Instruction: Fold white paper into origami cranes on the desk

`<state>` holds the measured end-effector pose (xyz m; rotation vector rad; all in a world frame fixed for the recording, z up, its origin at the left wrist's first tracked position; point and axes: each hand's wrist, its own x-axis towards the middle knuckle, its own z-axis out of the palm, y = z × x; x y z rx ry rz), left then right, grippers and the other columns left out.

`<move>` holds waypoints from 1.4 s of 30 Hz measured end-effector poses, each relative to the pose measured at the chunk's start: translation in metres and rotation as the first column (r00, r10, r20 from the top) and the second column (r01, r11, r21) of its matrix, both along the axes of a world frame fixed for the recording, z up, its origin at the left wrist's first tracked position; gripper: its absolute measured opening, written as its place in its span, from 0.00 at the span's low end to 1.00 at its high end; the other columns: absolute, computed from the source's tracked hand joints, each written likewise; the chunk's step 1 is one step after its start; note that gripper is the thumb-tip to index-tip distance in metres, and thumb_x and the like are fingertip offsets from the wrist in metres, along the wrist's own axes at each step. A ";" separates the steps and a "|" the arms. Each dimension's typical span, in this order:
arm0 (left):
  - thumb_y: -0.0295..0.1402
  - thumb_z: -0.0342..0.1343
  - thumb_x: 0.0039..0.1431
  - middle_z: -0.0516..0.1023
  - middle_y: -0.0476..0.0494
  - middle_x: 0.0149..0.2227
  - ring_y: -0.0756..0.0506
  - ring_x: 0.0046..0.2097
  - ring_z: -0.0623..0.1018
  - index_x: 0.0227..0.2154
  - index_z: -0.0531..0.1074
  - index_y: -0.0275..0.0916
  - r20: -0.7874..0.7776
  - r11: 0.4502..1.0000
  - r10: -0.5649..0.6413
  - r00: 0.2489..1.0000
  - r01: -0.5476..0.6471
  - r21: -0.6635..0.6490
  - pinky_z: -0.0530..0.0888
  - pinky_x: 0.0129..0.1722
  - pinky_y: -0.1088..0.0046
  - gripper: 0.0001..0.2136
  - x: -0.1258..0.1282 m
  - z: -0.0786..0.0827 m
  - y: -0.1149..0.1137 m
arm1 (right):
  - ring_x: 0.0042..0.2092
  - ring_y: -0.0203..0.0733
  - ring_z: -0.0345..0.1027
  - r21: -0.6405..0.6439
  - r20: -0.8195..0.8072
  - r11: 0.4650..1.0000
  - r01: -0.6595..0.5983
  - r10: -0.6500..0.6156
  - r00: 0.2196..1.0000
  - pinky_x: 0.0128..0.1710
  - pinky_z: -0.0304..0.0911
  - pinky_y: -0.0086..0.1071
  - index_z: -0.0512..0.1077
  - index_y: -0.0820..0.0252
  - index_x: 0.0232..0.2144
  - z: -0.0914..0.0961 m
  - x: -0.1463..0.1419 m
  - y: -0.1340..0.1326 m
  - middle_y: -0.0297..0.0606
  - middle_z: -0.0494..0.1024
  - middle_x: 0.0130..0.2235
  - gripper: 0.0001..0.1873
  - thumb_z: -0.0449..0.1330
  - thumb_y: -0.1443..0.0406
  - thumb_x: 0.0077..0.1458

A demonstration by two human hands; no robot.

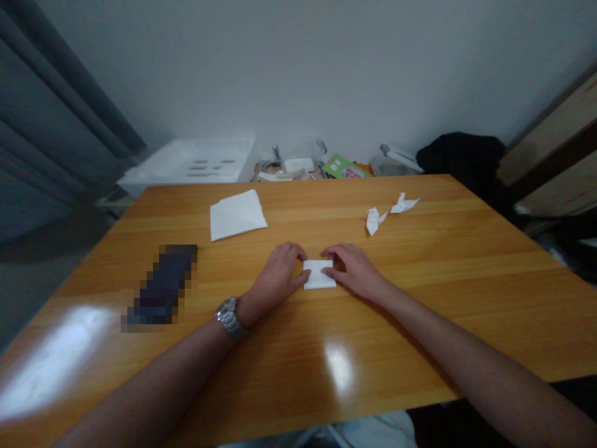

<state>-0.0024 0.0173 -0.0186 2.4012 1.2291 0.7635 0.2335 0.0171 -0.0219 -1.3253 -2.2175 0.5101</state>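
Note:
A small white folded paper (319,282) lies on the wooden table in front of me, its near edge showing a fold. My left hand (278,272) holds it from the left, the thumb on its top face and the fingers curled around its far left corner. From the other side my right hand (355,270) has its thumb on the paper's right part, with the fingers bent at the far right corner. The paper sits flat between both hands.
A stack of white paper sheets (237,216) lies at the back left of the table (298,361). Two folded paper birds (374,221) stand at the back right. A dark pixelated item (163,285) is on the left. Behind the table are a white foam tray (186,163) and a green booklet (346,167).

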 end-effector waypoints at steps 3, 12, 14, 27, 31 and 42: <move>0.30 0.61 0.60 0.74 0.42 0.44 0.39 0.48 0.73 0.42 0.69 0.40 -0.016 1.000 0.000 1.000 0.000 0.002 0.71 0.51 0.57 0.09 0.000 0.001 0.000 | 0.46 0.48 0.69 -0.002 0.006 1.000 -0.022 0.022 1.000 0.47 0.62 0.41 0.75 0.56 0.42 0.001 0.000 0.000 0.41 0.78 0.43 0.10 0.67 0.64 0.58; 0.32 0.56 0.65 0.79 0.46 0.41 0.43 0.44 0.77 0.43 0.72 0.40 0.135 0.996 0.024 0.991 -0.012 -0.088 0.73 0.48 0.63 0.05 0.001 0.007 -0.002 | 0.38 0.43 0.69 -0.100 -0.157 0.995 -0.011 -0.005 0.988 0.40 0.61 0.36 0.74 0.55 0.38 0.010 -0.001 -0.005 0.35 0.79 0.36 0.05 0.65 0.67 0.57; 0.34 0.55 0.66 0.80 0.47 0.40 0.45 0.43 0.79 0.41 0.73 0.41 0.224 0.988 0.046 0.974 -0.012 -0.152 0.75 0.46 0.66 0.05 0.001 0.009 -0.002 | 0.38 0.42 0.69 -0.134 -0.237 0.991 -0.023 -0.009 0.972 0.40 0.62 0.35 0.74 0.56 0.38 0.011 0.000 -0.006 0.35 0.79 0.37 0.04 0.64 0.66 0.58; 0.39 0.63 0.60 0.81 0.44 0.38 0.47 0.39 0.82 0.38 0.74 0.37 0.614 0.929 0.209 0.761 0.042 -0.369 0.80 0.41 0.70 0.10 0.009 0.008 -0.009 | 0.31 0.38 0.64 -0.330 -0.527 0.943 -0.038 -0.150 0.836 0.31 0.60 0.31 0.72 0.57 0.38 0.018 0.002 -0.010 0.31 0.70 0.29 0.13 0.64 0.54 0.57; 0.39 0.64 0.59 0.82 0.43 0.39 0.46 0.40 0.82 0.39 0.76 0.36 0.645 0.925 0.210 0.735 0.063 -0.374 0.80 0.42 0.71 0.12 0.009 0.008 -0.009 | 0.32 0.38 0.64 -0.332 -0.539 0.943 -0.034 -0.160 0.827 0.32 0.59 0.31 0.72 0.58 0.36 0.020 0.000 -0.012 0.32 0.70 0.29 0.15 0.64 0.53 0.57; 0.38 0.65 0.58 0.82 0.43 0.38 0.47 0.39 0.81 0.38 0.77 0.36 0.657 0.915 0.238 0.715 0.061 -0.398 0.79 0.42 0.72 0.10 0.010 0.008 -0.010 | 0.31 0.37 0.63 -0.306 -0.540 0.951 -0.030 -0.148 0.829 0.31 0.58 0.31 0.73 0.58 0.36 0.020 0.000 -0.012 0.32 0.70 0.30 0.13 0.64 0.55 0.58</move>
